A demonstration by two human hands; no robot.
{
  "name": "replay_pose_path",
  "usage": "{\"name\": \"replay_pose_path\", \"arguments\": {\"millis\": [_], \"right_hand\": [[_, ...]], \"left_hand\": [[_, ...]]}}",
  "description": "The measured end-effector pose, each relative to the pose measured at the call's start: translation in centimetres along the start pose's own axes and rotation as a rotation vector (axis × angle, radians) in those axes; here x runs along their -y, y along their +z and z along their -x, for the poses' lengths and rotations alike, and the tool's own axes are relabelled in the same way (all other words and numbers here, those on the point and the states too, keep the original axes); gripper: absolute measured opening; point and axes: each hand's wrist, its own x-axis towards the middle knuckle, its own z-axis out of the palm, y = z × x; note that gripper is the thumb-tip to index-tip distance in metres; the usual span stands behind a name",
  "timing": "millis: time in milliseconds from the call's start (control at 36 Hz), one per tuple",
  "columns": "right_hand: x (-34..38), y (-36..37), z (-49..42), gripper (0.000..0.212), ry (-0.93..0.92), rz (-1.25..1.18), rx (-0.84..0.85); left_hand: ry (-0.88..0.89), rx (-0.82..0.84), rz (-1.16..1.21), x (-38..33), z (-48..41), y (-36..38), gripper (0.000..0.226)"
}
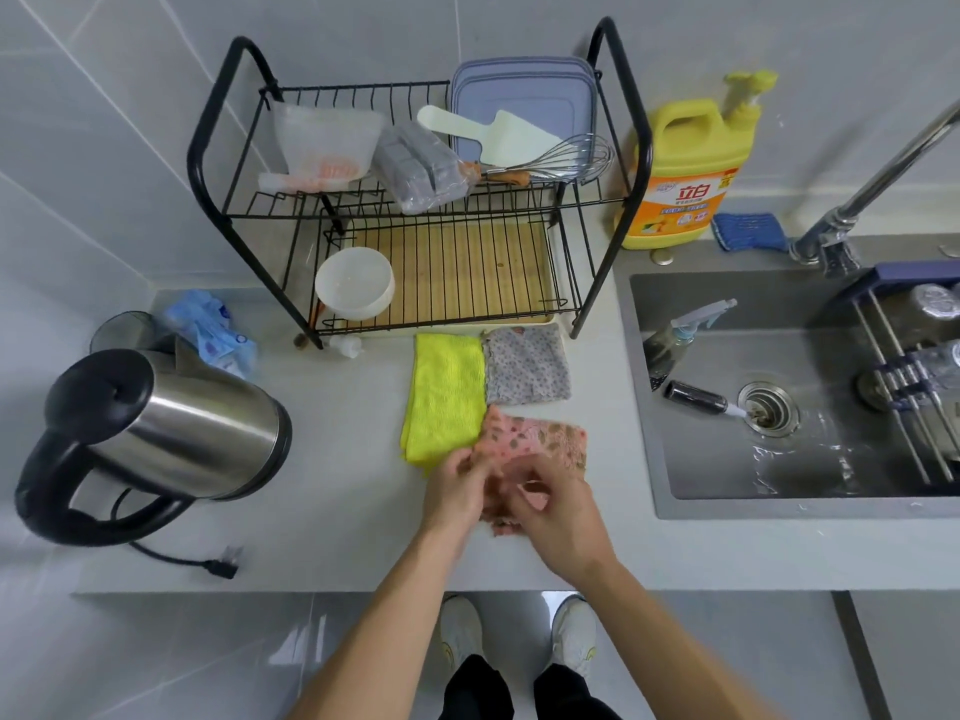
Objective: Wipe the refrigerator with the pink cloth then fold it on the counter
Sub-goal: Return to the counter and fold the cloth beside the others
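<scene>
Nearest my view, two bare forearms (374, 631) reach up from the bottom edge over a pair of white shoes (460, 628) on the floor. Just below frame centre, the left hand (457, 491) and right hand (558, 517) meet, almost touching, and both have fingers curled into the near edge of the pink cloth (540, 439). That edge is bunched and lifted between them. The far half of the cloth lies flat on the grey counter (337, 511), stretching up and right from my fingers.

Touching its left side is a folded yellow cloth (447, 402), and just above it lies a grey floral cloth (527, 366). Beyond those, at upper centre, stands a black wire dish rack (641, 163) holding a white bowl (355, 288) and a whisk (566, 158).

At left a steel electric kettle (171, 428) stands with its plug loose on the counter. At right is the wet steel sink (727, 459), with a spray bottle (675, 335) lying inside.

Behind the sink, at upper right, stands a yellow detergent bottle (685, 168). Its orange label reads "立白"; I cannot make out the smaller print. A blue cloth (748, 231) lies beside it.
</scene>
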Motion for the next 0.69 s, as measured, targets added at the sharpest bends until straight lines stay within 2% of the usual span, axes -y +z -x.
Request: {"name": "replay_pose_path", "arguments": {"millis": [56, 167, 222, 278, 333, 389, 444, 500, 694], "right_hand": [[-2.0, -0.5, 0.4, 0.011, -0.007, 0.197, -0.108], [-5.4, -0.8, 1.3, 0.011, 0.045, 0.455, -0.140], [-5.9, -0.8, 1.3, 0.012, 0.055, 0.476, -0.200], [-6.0, -0.8, 0.9, 0.019, 0.022, 0.475, -0.262], [-6.3, -0.6, 0.4, 0.035, -0.054, 0.510, -0.245], [-6.8, -0.4, -0.1, 0.050, -0.111, 0.566, -0.187], [-7.4, -0.4, -0.7, 0.056, -0.143, 0.614, -0.162], [-7.8, -0.3, -1.3, 0.056, -0.153, 0.621, -0.166], [-8.1, -0.5, -3.1, 0.056, -0.152, 0.635, -0.126]], "left_hand": [[-0.020, -0.063, -0.067, 2.6, -1.7, -0.3, 0.045], [0.067, -0.174, -0.468, 1.9, 0.7, -0.4, 0.021], [0.223, -0.286, -0.655, 1.8, 1.7, -0.4, 0.023], [0.480, -0.336, -0.795, 2.3, 1.9, -0.2, 0.031], [0.728, -0.260, -0.895, 3.2, 1.3, 0.2, 0.039], [0.876, -0.132, -0.931, 4.0, 0.4, 0.6, 0.047], [0.917, -0.061, -0.996, 4.6, -0.3, 0.9, 0.057], [0.897, -0.067, -1.075, 5.0, -0.8, 1.2, 0.063], [0.830, -0.152, -1.231, 4.8, -1.5, 2.0, 0.061]]}}
